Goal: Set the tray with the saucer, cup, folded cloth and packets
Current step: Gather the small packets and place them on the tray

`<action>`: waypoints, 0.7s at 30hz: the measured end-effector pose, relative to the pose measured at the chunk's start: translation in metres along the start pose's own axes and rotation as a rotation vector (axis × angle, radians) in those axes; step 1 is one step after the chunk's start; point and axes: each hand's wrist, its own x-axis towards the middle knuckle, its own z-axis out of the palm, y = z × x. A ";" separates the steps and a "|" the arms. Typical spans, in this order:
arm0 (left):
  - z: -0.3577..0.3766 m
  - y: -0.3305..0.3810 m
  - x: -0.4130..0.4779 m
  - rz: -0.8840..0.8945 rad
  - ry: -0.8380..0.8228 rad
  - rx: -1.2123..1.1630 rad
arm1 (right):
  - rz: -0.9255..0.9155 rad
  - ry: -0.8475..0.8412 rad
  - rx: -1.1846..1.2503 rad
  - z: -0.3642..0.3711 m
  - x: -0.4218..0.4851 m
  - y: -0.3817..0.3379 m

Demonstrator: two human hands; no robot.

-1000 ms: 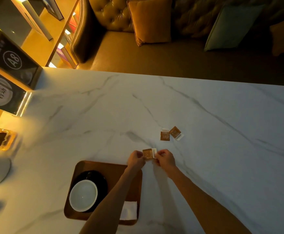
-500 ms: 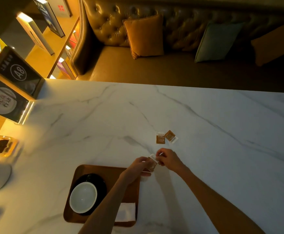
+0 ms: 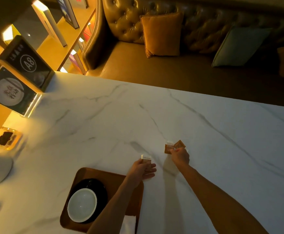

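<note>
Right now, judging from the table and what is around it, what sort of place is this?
Probably a café or restaurant: a table sign marked A8, a tufted leather bench with cushions, and a serving tray with cup and saucer.

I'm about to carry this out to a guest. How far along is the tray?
Done: saucer and cup sit on the tray, folded cloth at its near corner. In hand: the left hand holds one packet; the right hand reaches the two packets on the table. Left: all packets onto the tray.

Glossy marble table (image 3: pixel 205 132), wood tray (image 3: pixel 114 178).
</note>
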 end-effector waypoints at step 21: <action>0.019 -0.007 0.013 0.068 -0.031 -0.124 | -0.156 -0.413 0.271 0.034 -0.037 0.013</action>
